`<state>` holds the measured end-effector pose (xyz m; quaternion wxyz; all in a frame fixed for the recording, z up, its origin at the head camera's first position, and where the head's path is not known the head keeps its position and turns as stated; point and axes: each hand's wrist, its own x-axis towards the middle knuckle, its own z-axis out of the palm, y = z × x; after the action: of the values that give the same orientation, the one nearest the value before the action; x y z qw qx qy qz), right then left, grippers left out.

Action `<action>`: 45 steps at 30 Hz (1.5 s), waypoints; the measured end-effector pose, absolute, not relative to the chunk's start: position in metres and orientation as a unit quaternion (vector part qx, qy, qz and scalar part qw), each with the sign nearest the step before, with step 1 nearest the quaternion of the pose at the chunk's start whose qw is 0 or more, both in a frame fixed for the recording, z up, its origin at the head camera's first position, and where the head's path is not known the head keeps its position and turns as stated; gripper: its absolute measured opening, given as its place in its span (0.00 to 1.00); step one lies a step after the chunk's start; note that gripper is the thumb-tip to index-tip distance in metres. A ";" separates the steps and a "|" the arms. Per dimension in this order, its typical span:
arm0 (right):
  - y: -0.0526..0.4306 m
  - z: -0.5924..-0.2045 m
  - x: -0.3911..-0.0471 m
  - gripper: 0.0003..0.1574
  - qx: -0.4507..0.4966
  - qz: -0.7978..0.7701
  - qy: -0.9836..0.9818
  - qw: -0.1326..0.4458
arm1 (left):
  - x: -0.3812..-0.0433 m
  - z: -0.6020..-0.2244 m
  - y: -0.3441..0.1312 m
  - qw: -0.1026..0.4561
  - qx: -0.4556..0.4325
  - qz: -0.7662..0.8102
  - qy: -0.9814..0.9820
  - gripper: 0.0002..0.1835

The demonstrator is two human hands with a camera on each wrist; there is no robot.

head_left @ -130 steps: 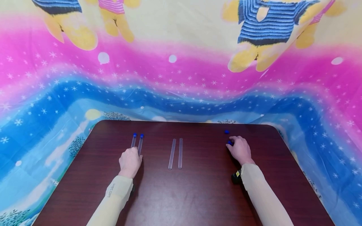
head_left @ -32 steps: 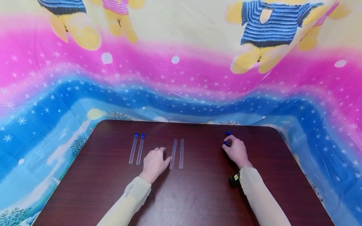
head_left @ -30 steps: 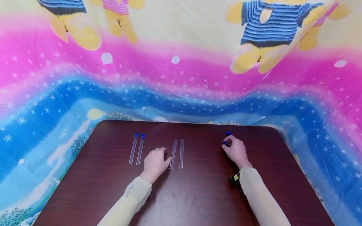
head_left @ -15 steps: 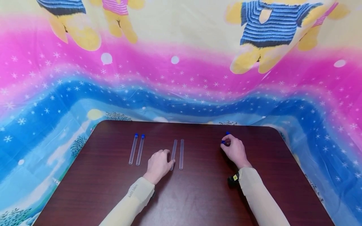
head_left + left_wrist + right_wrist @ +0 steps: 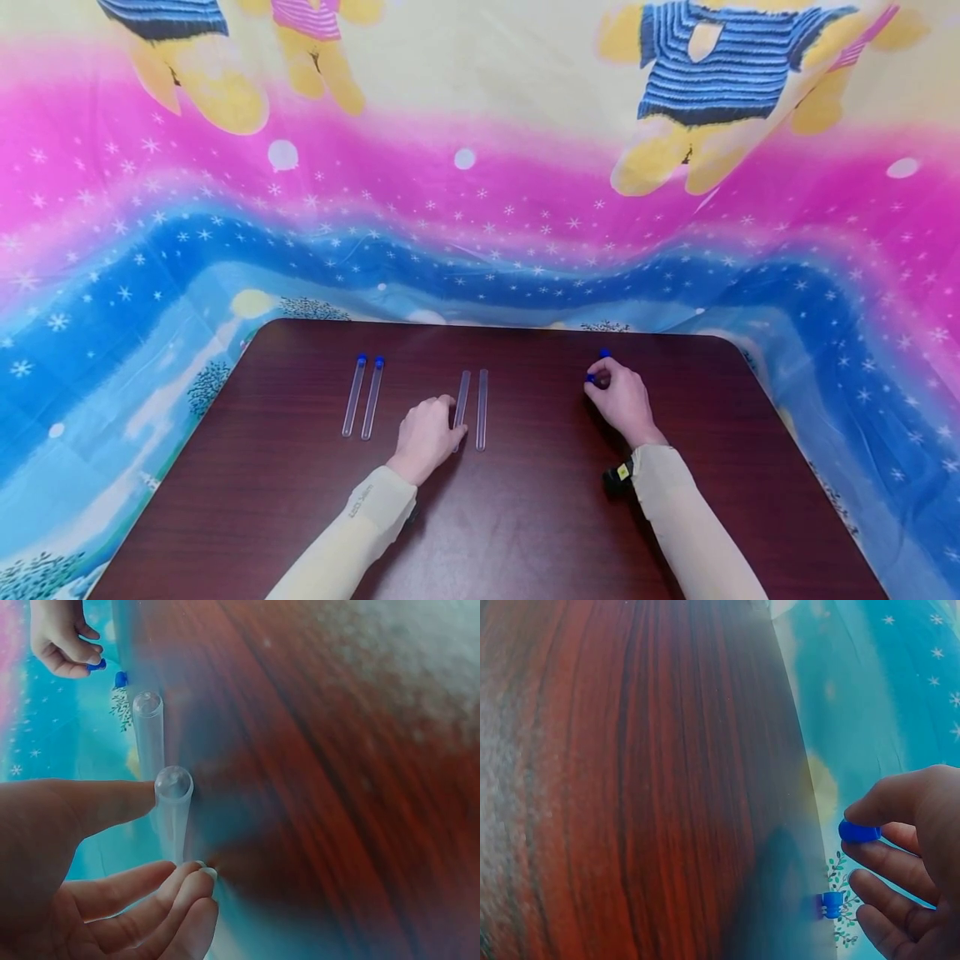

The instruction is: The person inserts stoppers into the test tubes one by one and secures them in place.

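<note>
Two clear, uncapped test tubes lie on the table near its middle, the left tube point(image 5: 463, 390) and the right tube point(image 5: 482, 408). My left hand point(image 5: 423, 437) is at the left one. In the left wrist view its thumb point(image 5: 120, 802) touches that tube point(image 5: 175, 787) near the rounded end, with the other fingers loosely bent on the opposite side; a firm hold does not show. My right hand point(image 5: 628, 402) pinches a blue cap point(image 5: 861, 831) between thumb and index finger, just over the table. A second blue cap point(image 5: 832, 904) stands on the table beyond it.
Two blue-capped test tubes, one point(image 5: 352, 400) beside the other point(image 5: 372, 404), lie to the left of my left hand. The dark wooden table point(image 5: 495, 517) ends at a patterned cloth point(image 5: 480, 217) behind and along the sides.
My left hand has left the capped tubes and moved right to the uncapped left tube, its thumb now over it. My right hand has shifted slightly left with the cap pinched.
</note>
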<state>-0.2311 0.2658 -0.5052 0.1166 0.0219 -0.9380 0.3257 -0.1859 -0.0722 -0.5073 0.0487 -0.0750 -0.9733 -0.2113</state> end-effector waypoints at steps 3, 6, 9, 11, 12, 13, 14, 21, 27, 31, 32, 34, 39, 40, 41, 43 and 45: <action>0.266 -0.506 -0.231 0.13 0.022 0.326 -0.938 0.115 | -0.188 -0.508 -0.070 0.046 -0.072 -0.216 -0.973 0.25; 0.266 -0.507 -0.230 0.13 0.020 0.325 -0.939 0.113 | -0.190 -0.508 -0.069 0.042 -0.068 -0.220 -0.972 0.24; 0.266 -0.507 -0.229 0.14 0.018 0.324 -0.939 0.110 | -0.191 -0.507 -0.068 0.037 -0.066 -0.223 -0.972 0.23; 0.266 -0.508 -0.230 0.14 0.017 0.324 -0.940 0.109 | -0.192 -0.506 -0.067 0.037 -0.067 -0.221 -0.972 0.22; 0.266 -0.508 -0.230 0.14 0.016 0.323 -0.940 0.109 | -0.193 -0.506 -0.067 0.038 -0.067 -0.220 -0.972 0.21; 0.267 -0.508 -0.230 0.14 0.015 0.323 -0.940 0.108 | -0.193 -0.506 -0.067 0.040 -0.069 -0.219 -0.972 0.21; 0.267 -0.508 -0.230 0.14 0.014 0.322 -0.940 0.109 | -0.194 -0.507 -0.067 0.042 -0.071 -0.218 -0.973 0.20; 0.268 -0.507 -0.230 0.13 0.012 0.320 -0.941 0.108 | -0.195 -0.509 -0.068 0.061 -0.086 -0.222 -0.969 0.09; 0.267 -0.507 -0.231 0.13 0.007 0.326 -0.941 0.096 | -0.194 -0.511 -0.068 0.085 -0.088 -0.222 -0.967 0.09; 0.267 -0.508 -0.230 0.13 0.007 0.326 -0.940 0.095 | -0.193 -0.510 -0.067 0.092 -0.086 -0.219 -0.968 0.11; 0.267 -0.508 -0.230 0.13 0.007 0.326 -0.941 0.096 | -0.193 -0.510 -0.067 0.092 -0.085 -0.218 -0.968 0.11; 0.267 -0.508 -0.230 0.13 0.005 0.327 -0.940 0.095 | -0.193 -0.508 -0.067 0.091 -0.083 -0.221 -0.968 0.11; 0.267 -0.509 -0.229 0.13 0.004 0.329 -0.939 0.098 | -0.192 -0.504 -0.068 0.087 -0.078 -0.235 -0.965 0.12; 0.267 -0.509 -0.229 0.13 0.004 0.328 -0.939 0.098 | -0.193 -0.504 -0.068 0.087 -0.078 -0.238 -0.964 0.13; 0.267 -0.509 -0.230 0.13 0.004 0.328 -0.939 0.099 | -0.193 -0.503 -0.068 0.088 -0.077 -0.240 -0.964 0.13; 0.267 -0.509 -0.230 0.13 0.004 0.327 -0.940 0.100 | -0.193 -0.502 -0.069 0.090 -0.077 -0.244 -0.963 0.14; 0.268 -0.508 -0.230 0.12 0.006 0.326 -0.940 0.102 | -0.193 -0.502 -0.069 0.092 -0.076 -0.247 -0.962 0.15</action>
<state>-0.2301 0.2676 -0.5085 0.1020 0.0060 -0.9397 0.3263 -0.1929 -0.0689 -0.5017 0.0922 -0.0760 -0.9616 -0.2470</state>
